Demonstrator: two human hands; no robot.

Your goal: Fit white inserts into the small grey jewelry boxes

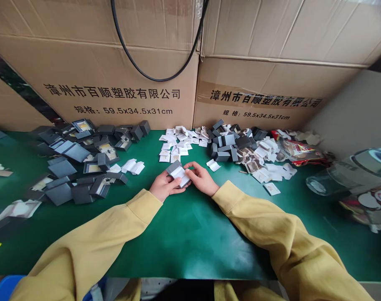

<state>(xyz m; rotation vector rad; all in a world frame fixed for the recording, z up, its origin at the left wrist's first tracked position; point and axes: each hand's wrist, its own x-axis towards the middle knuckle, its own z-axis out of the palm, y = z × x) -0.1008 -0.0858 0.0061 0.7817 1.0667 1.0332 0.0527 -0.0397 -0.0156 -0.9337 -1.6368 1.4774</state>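
A small dark grey box (173, 166) with its lid up and a white piece inside is between my hands, above the green table. My left hand (165, 186) is closed around its left and lower side, thumb lying across the white piece. At its right edge, my right hand (200, 177) pinches with thumb and index finger; whether they grip the box or the white piece, I cannot tell. Just beyond lie several flat white folded cards (174, 146). A loose white folded piece (213, 165) rests to the right of my right hand.
Many dark grey boxes (60, 167) are heaped at left, some open. Another heap of dark boxes (223, 146) and white scraps (268, 150) lies at right. Cartons (121, 62) stand along the back, with a black cable (153, 78) hanging down. A clear jar (334, 179) is far right.
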